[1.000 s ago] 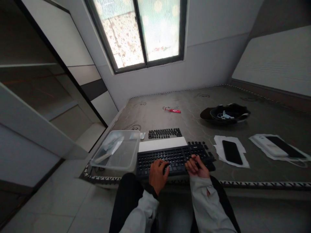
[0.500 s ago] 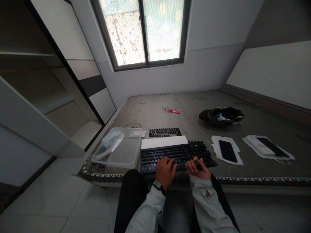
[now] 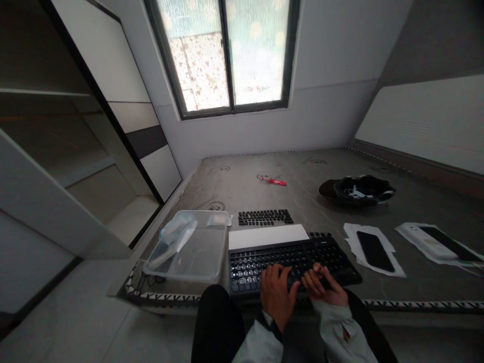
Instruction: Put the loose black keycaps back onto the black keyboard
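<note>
Black kybd (image 3: 278, 255) has L hand (image 3: 277, 293) spread, now nearer R hand (image 3: 325, 288), curled, grip unclear.

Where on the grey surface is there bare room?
Bare: between the red packet and the black cap, and between that packet and the key rows. Crowded: the front, where tub, white strip, keyboard, left hand and right hand bunch together.

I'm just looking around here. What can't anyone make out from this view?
All in the head view:
- Keys under the left hand: the hand covers that part of the keyboard.
- Whether the right hand holds anything small: its curled fingers hide it.
- Markings on the loose keys: too small.
- Where the white cable leads: cut off by the right edge.
</note>
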The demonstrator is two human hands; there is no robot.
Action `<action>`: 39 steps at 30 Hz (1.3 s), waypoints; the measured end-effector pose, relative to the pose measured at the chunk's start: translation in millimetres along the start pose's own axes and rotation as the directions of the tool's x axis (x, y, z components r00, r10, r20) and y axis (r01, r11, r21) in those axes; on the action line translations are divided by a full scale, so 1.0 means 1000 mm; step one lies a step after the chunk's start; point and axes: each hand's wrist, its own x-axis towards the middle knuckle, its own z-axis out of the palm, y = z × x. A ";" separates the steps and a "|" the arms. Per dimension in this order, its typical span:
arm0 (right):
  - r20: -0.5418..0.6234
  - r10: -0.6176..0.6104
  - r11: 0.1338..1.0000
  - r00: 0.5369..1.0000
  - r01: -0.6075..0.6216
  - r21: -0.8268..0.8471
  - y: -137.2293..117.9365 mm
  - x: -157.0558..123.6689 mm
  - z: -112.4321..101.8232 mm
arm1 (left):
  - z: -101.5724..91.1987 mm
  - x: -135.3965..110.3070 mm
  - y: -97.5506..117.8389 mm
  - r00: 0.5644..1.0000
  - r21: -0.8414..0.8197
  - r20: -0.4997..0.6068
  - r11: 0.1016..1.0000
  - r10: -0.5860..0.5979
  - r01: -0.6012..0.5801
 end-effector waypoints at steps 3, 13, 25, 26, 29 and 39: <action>-0.002 0.004 0.998 1.000 -0.004 -0.066 -0.002 -0.001 0.004 | 0.000 0.000 0.000 1.000 -0.018 0.008 1.000 -0.016 0.016; -0.003 -0.051 0.980 0.999 0.050 -0.195 -0.006 0.007 -0.003 | -0.004 0.001 -0.001 0.999 -0.115 0.030 0.993 -0.017 0.020; -0.005 -0.099 0.975 0.995 0.096 -0.199 -0.004 -0.008 -0.002 | -0.010 -0.005 -0.004 0.998 -0.150 0.049 0.988 0.047 -0.039; -0.002 -0.099 0.973 0.995 0.097 -0.210 -0.004 -0.008 -0.003 | -0.010 -0.005 -0.003 0.997 -0.144 0.052 0.989 0.052 -0.044; -0.001 -0.095 0.966 0.995 0.092 -0.241 -0.004 -0.010 -0.002 | -0.009 -0.006 -0.004 0.998 -0.117 0.042 0.992 0.056 -0.051; -0.008 -0.083 0.975 0.997 0.080 -0.206 0.000 -0.012 -0.007 | -0.010 -0.010 -0.004 0.996 -0.070 0.045 0.995 0.078 -0.075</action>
